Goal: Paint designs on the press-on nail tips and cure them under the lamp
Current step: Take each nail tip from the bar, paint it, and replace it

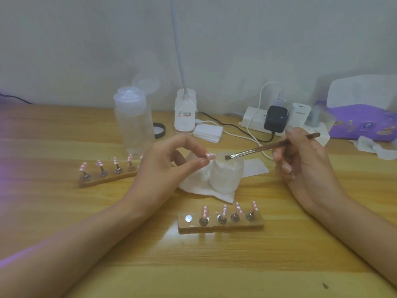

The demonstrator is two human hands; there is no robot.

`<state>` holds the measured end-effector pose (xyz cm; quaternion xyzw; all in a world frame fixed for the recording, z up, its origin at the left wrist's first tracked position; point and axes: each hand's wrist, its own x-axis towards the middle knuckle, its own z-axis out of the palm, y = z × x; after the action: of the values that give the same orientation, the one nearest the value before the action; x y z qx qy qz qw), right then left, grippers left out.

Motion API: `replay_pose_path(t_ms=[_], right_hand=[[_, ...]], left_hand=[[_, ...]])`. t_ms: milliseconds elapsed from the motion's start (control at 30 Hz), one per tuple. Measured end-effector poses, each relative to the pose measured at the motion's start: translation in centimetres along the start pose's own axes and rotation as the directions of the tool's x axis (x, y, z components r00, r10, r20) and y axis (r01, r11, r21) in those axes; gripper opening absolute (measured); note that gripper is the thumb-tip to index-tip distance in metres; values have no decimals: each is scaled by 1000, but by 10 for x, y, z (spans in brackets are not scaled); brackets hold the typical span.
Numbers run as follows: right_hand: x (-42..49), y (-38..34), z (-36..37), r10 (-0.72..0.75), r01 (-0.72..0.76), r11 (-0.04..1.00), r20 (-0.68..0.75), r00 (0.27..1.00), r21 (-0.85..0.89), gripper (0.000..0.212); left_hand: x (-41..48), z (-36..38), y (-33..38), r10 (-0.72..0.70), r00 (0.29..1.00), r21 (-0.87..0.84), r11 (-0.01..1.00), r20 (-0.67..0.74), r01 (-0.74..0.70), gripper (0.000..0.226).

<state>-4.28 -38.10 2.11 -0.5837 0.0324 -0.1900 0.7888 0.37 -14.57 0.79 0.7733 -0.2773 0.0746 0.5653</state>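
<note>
- Right now I see the left hand (169, 164) raised over the table (214, 265), its grip narrow: thumb and forefinger pinch a single nail tip (210, 155) just left of a small frosted jar (225, 175).
- That nail tip is pink with a row of white dots, lying roughly level and pointing right.
- The right hand (300, 158) has its grip closed round a brown-handled brush (272, 146). The dark bristles sit at the mouth of the jar, close beside the nail tip. I cannot tell whether they touch it.
- The jar stands on a crumpled white tissue (193, 186).
- Nearest me, a wooden holder (221, 225) carries four upright pink tips with white dots on small metal stands. Its leftmost spot shows only a bare silver disc.
- A second wooden holder (107, 178) lies further left with more of the same dotted tips, its right end hidden behind the left hand.
- At the back stand a clear bottle (133, 125) with its flip cap open, a white desk lamp (185, 112), a stack of white pads (208, 132) and a black lid (160, 130).
- The desk lamp's base bears a small label with red and dark print, too small for me to read.
- A white power strip (251, 120) holds a black adapter (275, 119) and a white charger (299, 114) with grey lettering I cannot make out.
- A purple box (363, 123) on the far right has printed patterns, blurred.
</note>
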Motion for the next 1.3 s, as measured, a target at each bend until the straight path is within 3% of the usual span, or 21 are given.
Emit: replay_pose_path(t_ms=[133, 267, 567, 667, 800, 933, 1067, 1200, 1300], right_hand=[[1, 1, 0, 5, -5, 1000, -10, 1000, 28, 32], [2, 2, 0, 11, -10, 999, -36, 999, 33, 27], [0, 3, 2, -19, 21, 1000, 94, 995, -18, 18], [0, 3, 3, -16, 24, 996, 89, 996, -86, 21], [0, 3, 1, -23, 24, 999, 36, 999, -28, 27], [-1, 4, 3, -55, 65, 994, 109, 993, -89, 22], [-1, 4, 1, -35, 38, 998, 49, 998, -54, 36], [-2, 3, 3, -51, 56, 997, 106, 993, -44, 27], [-2, 3, 4, -36, 40, 997, 69, 997, -68, 25]], left_hand=[[-1, 0, 1, 6, 1000, -17, 1000, 23, -5, 12], [0, 1, 0, 15, 999, 8, 1000, 35, -15, 12], [-1, 1, 3, 9, 999, -18, 1000, 40, -8, 11], [-1, 2, 2, 19, 999, -7, 1000, 38, -19, 12], [-1, 1, 1, 33, 998, -22, 999, 49, -32, 14], [-1, 2, 2, 54, 997, -1, 999, 52, -54, 12], [-2, 1, 2, 80, 995, 20, 996, 58, -82, 11], [-3, 1, 1, 105, 993, 48, 993, 60, -108, 11], [-3, 0, 0, 114, 991, 51, 992, 63, -118, 13]])
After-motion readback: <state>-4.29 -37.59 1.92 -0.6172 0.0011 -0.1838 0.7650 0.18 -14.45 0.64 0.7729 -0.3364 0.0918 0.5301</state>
